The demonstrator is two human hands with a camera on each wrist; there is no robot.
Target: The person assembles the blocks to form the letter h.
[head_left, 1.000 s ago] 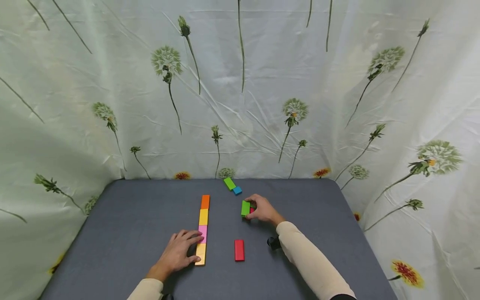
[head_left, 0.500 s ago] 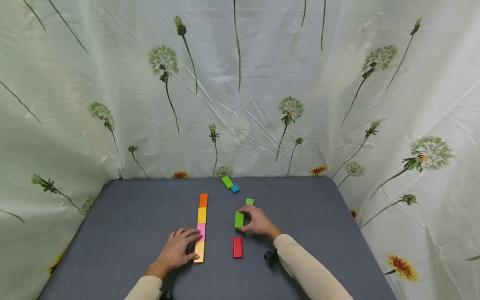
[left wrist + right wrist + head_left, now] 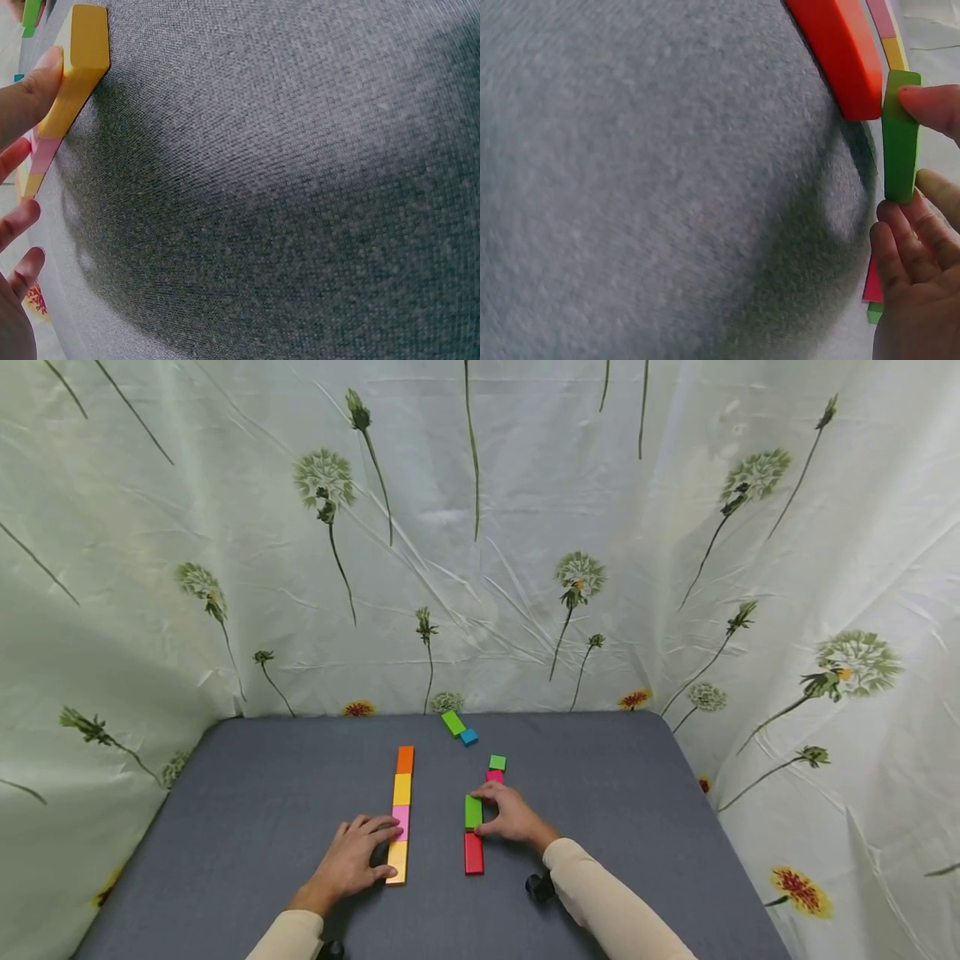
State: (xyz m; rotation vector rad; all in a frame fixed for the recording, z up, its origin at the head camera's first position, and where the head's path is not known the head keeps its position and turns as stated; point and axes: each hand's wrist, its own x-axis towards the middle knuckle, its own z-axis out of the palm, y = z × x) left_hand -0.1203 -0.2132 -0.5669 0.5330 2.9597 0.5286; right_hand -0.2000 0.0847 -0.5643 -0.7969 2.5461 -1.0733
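Observation:
On the left of the grey table a straight row runs away from me: a light-orange block (image 3: 397,863), a pink block (image 3: 401,823), a yellow block (image 3: 402,789) and an orange block (image 3: 406,759). My left hand (image 3: 348,862) rests beside this row, its thumb touching the light-orange block and its fingertips on the pink one. Further right, my right hand (image 3: 513,814) pinches a green block (image 3: 901,142) by its ends, between thumb and fingers. In the head view that block lines up with the far end of a red block (image 3: 474,853); the right wrist view shows it raised off the table.
Beyond the right hand lie a pinkish-red block (image 3: 495,775), partly hidden, and a small green block (image 3: 497,762). Near the table's far edge another green block (image 3: 453,723) touches a small blue block (image 3: 468,737). A flower-print curtain (image 3: 510,610) hangs behind the table.
My right hand has carried the green block nearer and slightly left, up to the red block. The pinkish-red and small green blocks behind it are uncovered. My left hand keeps its place.

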